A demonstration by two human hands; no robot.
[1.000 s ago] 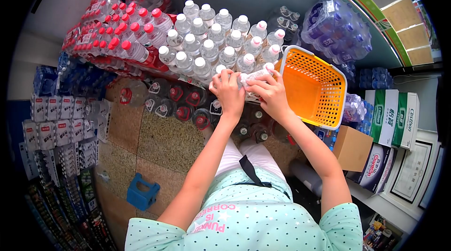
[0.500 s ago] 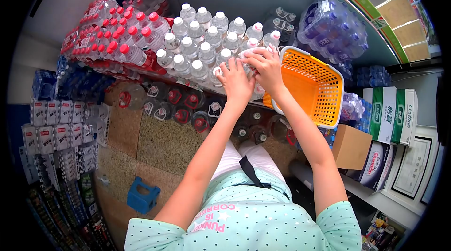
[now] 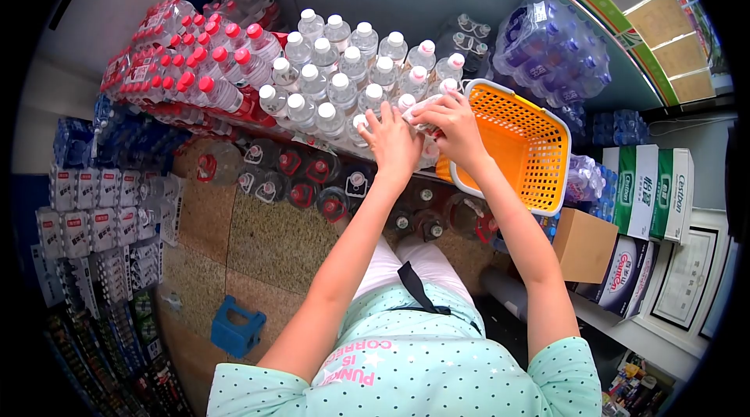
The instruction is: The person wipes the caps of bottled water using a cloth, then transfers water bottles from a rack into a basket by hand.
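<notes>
Clear bottles with white caps point(image 3: 341, 90) stand upright in rows at the centre. My left hand point(image 3: 393, 140) is over their front right corner, its fingers spread, thumb side close to my right hand. My right hand point(image 3: 453, 124) has its fingers bent and pressed around a crumpled white and pink cloth point(image 3: 423, 111), partly hidden under the fingers, among the bottles with pinkish caps point(image 3: 418, 73). Just right of my right hand is an orange and yellow basket point(image 3: 539, 144) with a white rim, tilted toward me.
Red-capped bottles point(image 3: 207, 83) are packed at the left. Large jugs point(image 3: 301, 192) stand on the floor below. A blue stool point(image 3: 237, 326) is lower left. Purple wrapped bottles point(image 3: 553, 46) lie behind the basket; a brown carton point(image 3: 583, 245) and green-white boxes point(image 3: 648, 190) are right.
My right hand moved slightly left and up, then came back down and right with the cloth. My left hand shifted right, and its fingers spread. The view moved slightly.
</notes>
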